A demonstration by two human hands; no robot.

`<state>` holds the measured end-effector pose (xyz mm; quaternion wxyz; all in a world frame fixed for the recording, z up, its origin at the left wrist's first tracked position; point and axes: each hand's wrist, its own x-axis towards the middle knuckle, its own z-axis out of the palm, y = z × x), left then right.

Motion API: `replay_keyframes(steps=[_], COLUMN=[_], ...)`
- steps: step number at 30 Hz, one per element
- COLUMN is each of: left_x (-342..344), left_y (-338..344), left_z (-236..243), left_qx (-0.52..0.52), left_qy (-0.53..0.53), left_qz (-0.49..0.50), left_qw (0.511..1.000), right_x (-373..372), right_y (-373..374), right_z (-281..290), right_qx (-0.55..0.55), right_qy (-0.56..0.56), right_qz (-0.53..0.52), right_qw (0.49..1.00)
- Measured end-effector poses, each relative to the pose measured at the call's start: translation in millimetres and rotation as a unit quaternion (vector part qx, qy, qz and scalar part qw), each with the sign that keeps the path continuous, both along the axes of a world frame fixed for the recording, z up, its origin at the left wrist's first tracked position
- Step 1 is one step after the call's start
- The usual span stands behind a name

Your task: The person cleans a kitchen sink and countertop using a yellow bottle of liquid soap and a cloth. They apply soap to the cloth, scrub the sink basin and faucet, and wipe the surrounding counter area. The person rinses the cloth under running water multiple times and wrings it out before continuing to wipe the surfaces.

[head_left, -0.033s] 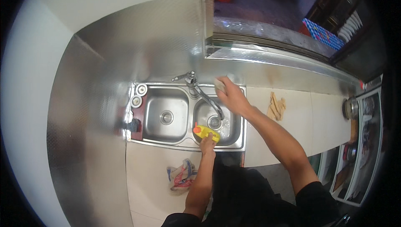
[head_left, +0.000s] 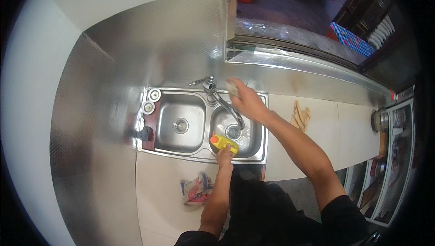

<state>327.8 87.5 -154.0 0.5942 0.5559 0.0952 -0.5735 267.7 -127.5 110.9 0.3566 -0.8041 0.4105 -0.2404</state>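
Over the right basin (head_left: 252,145) of the steel double sink, my left hand (head_left: 224,154) grips a yellow bottle (head_left: 228,142) with an orange-red cap, held tilted near the basin's front. My right hand (head_left: 248,100) is raised just right of the chrome faucet (head_left: 210,87), closed on a pale, flat item (head_left: 233,89), perhaps a sponge, partly hidden by the fingers. The curved spout reaches down over the right basin, near the drain (head_left: 233,131). The left basin (head_left: 165,119) sits beside it.
Round strainers (head_left: 148,107) and a dark lump (head_left: 145,133) lie on the board left of the sink. A tan cloth (head_left: 300,115) is on the right counter, a patterned rag (head_left: 196,191) on the front-left counter. Shelving (head_left: 394,155) stands at right. An open window ledge (head_left: 299,42) is behind.
My right hand has moved slightly up and left, toward the faucet, with the pale item. My left hand and the yellow bottle are almost in the same place.
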Motion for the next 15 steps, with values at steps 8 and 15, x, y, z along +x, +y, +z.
replay_keyframes(steps=[8, 15], left_x=[13, 21], left_y=[8, 4], left_z=[2, 13], left_qx=[-0.042, -0.049], left_qy=[0.023, 0.052], left_qz=[-0.047, -0.066], left_qw=[0.998, 0.995], right_x=[95, -1], right_y=[-14, -12], right_z=[-9, -12], right_qx=[0.005, 0.193], right_qy=[0.239, -0.072], right_qz=[0.127, -0.045], right_qw=[0.963, 0.978])
